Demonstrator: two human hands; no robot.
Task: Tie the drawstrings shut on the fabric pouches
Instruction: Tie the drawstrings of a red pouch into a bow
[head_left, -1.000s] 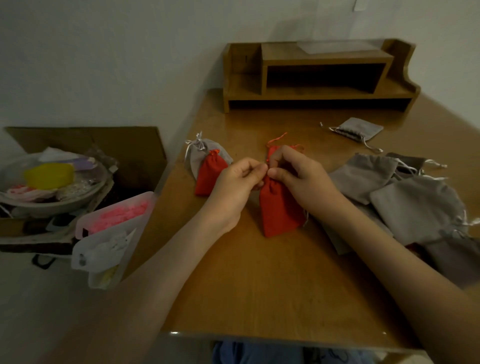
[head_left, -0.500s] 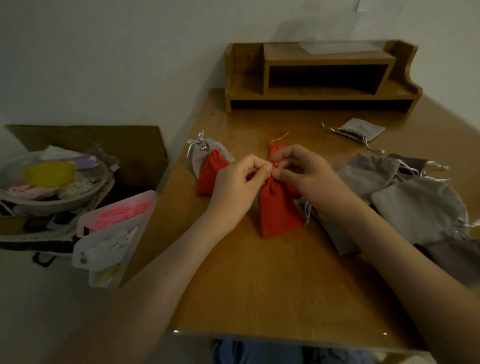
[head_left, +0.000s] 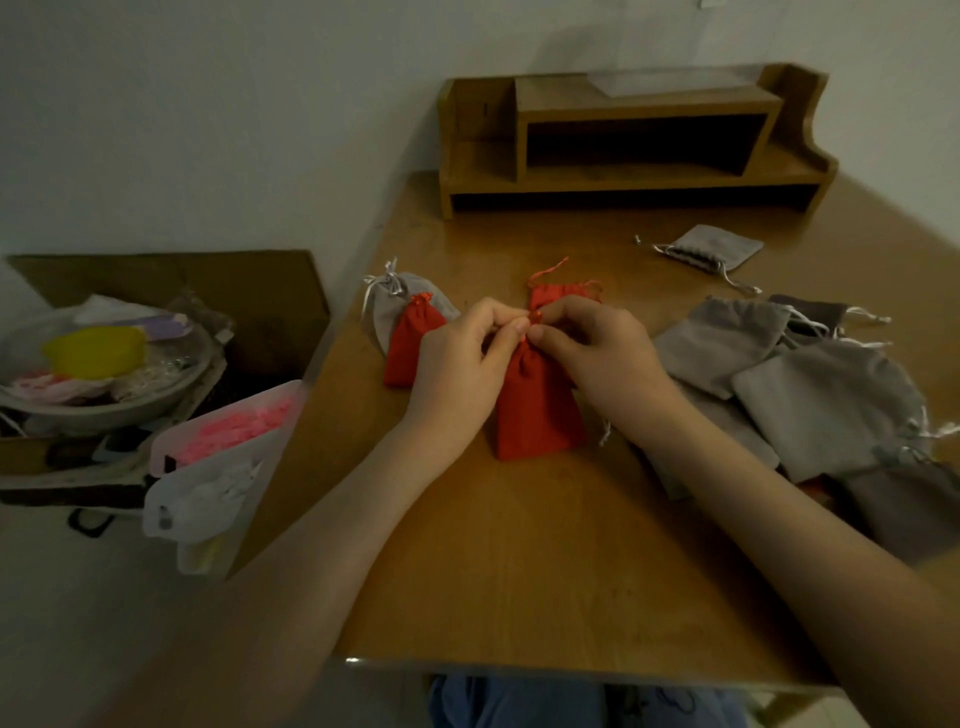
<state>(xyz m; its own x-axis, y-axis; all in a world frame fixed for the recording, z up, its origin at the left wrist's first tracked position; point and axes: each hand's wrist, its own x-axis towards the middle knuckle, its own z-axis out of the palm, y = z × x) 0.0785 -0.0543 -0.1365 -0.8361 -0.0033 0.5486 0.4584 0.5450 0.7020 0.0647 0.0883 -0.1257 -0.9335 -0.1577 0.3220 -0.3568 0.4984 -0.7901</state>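
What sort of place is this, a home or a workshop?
Likely a home desk used for craft or packing work: a small wooden desk shelf at the back, loose grey fabric pouches piled on the right, and a cardboard box of odds and ends beside the table.

You are wearing the only camera on your head; it is looking forward and down over the surface (head_left: 519, 571) toward the wall (head_left: 208, 104). It is sitting close, catching your left hand (head_left: 462, 364) and right hand (head_left: 597, 358) mid-frame, the shelf (head_left: 623, 183) at the far edge, and a cardboard box (head_left: 260, 280) off left.
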